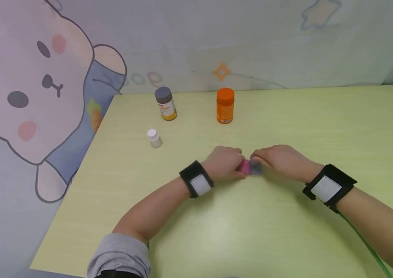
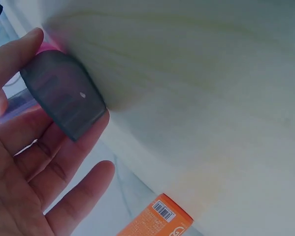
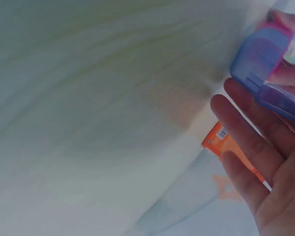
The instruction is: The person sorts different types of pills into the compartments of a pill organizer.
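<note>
A small translucent pill box [image 1: 256, 168], pink at one end and blue-grey at the other, is between the two hands low over the table. My left hand [image 1: 225, 163] grips its pink end. In the left wrist view a dark grey compartment [image 2: 63, 93] shows against the fingers. My right hand [image 1: 279, 160] pinches the blue-grey end from the other side. In the right wrist view a blue compartment [image 3: 258, 56] has a pink edge, and a flap-like blue part [image 3: 280, 104] juts out below it. The right hand's outer fingers are extended. Any contents are hidden.
Behind the hands stand an orange bottle [image 1: 225, 106] and a grey-capped bottle [image 1: 165, 104] with a white and yellow label. A small white bottle [image 1: 155, 138] is left of them. The pale yellow table [image 1: 339, 127] meets a patterned cloth [image 1: 262, 42] at the back.
</note>
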`<action>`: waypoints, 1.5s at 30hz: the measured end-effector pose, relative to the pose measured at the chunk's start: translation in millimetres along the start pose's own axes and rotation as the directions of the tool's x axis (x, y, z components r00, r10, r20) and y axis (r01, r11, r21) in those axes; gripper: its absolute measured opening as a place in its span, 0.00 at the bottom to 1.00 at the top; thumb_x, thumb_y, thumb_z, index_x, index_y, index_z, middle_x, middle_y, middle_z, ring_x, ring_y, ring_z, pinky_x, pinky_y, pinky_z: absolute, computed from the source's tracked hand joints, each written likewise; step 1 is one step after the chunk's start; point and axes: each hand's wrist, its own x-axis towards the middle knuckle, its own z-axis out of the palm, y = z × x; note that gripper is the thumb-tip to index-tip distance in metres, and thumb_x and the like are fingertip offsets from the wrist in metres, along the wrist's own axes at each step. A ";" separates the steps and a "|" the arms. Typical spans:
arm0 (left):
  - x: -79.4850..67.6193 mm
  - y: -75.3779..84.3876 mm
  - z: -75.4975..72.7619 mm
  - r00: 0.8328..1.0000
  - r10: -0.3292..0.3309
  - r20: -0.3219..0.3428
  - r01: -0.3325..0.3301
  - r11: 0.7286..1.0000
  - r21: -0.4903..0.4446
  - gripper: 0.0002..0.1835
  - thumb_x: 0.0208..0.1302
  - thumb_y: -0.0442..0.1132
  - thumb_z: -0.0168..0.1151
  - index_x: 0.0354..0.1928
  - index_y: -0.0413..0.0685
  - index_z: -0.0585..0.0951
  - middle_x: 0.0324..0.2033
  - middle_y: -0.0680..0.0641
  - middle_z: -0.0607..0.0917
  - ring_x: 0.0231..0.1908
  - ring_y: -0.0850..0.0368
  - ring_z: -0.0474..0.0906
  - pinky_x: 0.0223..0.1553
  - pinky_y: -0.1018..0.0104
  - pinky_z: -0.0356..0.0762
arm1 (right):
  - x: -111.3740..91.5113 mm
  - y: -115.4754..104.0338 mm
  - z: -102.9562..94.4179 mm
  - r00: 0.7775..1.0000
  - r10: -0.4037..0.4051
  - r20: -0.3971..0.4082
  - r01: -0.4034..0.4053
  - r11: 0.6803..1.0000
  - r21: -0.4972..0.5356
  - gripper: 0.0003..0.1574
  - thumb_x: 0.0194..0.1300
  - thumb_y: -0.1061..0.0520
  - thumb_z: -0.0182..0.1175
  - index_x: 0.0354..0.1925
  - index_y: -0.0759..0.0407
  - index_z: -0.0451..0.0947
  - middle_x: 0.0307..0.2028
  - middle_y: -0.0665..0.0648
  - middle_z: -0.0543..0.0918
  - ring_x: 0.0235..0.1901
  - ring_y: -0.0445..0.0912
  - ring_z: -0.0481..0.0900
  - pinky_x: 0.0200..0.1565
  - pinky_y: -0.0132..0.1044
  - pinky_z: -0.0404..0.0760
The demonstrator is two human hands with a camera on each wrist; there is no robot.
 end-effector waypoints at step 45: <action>-152.1 -170.4 8.7 0.729 -0.683 0.045 0.487 0.472 -0.734 0.45 0.51 0.55 0.64 0.65 0.46 0.53 0.62 0.44 0.61 0.60 0.49 0.58 0.54 0.55 0.61 | -36.2 14.6 -6.9 0.971 0.234 -0.056 -0.225 0.965 0.132 0.28 0.67 0.40 0.45 0.57 0.56 0.65 0.49 0.56 0.74 0.47 0.48 0.73 0.44 0.47 0.71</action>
